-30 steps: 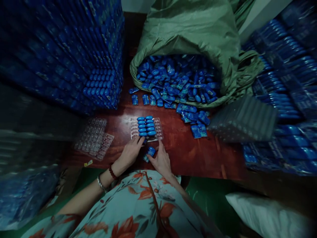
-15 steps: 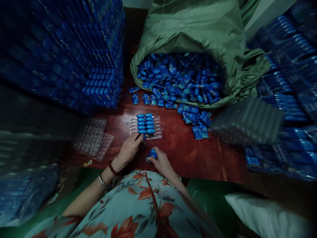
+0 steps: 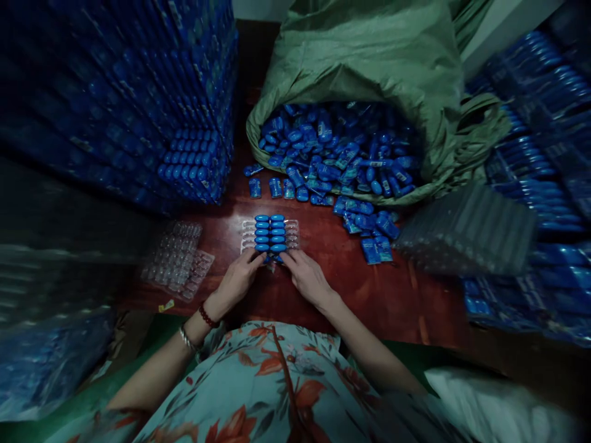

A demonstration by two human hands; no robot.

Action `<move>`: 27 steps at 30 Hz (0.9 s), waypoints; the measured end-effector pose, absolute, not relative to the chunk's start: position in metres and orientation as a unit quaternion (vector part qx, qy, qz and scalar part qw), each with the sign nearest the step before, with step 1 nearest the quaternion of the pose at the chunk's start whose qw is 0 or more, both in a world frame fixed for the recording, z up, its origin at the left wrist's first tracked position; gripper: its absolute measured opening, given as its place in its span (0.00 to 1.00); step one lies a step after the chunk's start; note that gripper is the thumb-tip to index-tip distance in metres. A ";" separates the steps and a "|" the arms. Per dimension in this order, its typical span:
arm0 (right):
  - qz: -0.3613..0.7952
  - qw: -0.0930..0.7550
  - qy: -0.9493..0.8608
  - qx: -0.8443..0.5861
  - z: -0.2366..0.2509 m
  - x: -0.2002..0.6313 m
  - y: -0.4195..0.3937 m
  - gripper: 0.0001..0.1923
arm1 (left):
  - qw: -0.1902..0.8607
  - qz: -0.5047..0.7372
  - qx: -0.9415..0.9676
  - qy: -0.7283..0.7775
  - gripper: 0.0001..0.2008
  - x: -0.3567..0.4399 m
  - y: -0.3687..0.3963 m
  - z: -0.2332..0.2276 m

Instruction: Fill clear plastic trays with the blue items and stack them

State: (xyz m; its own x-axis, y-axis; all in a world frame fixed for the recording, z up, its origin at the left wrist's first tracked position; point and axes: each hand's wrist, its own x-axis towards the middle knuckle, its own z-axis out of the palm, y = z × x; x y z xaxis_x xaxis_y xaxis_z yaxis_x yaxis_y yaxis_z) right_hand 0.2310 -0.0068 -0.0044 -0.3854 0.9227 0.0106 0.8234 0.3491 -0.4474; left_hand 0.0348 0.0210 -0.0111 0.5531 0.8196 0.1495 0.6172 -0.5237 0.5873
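Observation:
A clear plastic blister tray (image 3: 292,229) lies on the table before me. Two columns of glossy blue capsule-shaped packs (image 3: 262,232) fill its middle, with bare moulded hollows on either side. At the tray's near left, my left hand (image 3: 239,275) has its thumb and fingers closed on a blue pack in the nearest row. My right hand (image 3: 305,277) mirrors it at the near right, its fingertips closed on another pack there. Fingers hide most of both nearest packs. Beyond the tray stand a few loose blue packs (image 3: 276,187) in a row.
A green woven sack (image 3: 369,55) spills blue packs onto the red-brown table (image 3: 332,289). Spare clear trays (image 3: 173,255) lie at left, below tall stacks of filled blue trays (image 3: 194,154). A grey stack of trays (image 3: 471,231) and more blue stacks (image 3: 521,184) crowd the right.
My right hand has moved forward from near the table edge to the tray's near right, bringing its blue pack along. My left hand stays at the near left of the tray.

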 end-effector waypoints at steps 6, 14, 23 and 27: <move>0.142 -0.027 -0.838 -0.526 0.027 0.216 0.007 0.19 | 0.185 0.243 0.865 0.399 0.18 0.032 0.016 -0.022; 0.102 0.156 -0.790 -0.584 -0.009 0.252 -0.008 0.21 | 0.092 0.216 0.858 0.458 0.23 0.028 0.011 -0.029; -0.079 0.274 -0.508 -0.813 -0.027 0.351 0.053 0.28 | 0.158 0.306 0.767 0.542 0.20 0.041 0.126 -0.030; -0.082 0.287 -0.569 -0.766 -0.047 0.320 0.069 0.23 | 0.175 0.202 0.777 0.570 0.23 0.062 0.191 -0.027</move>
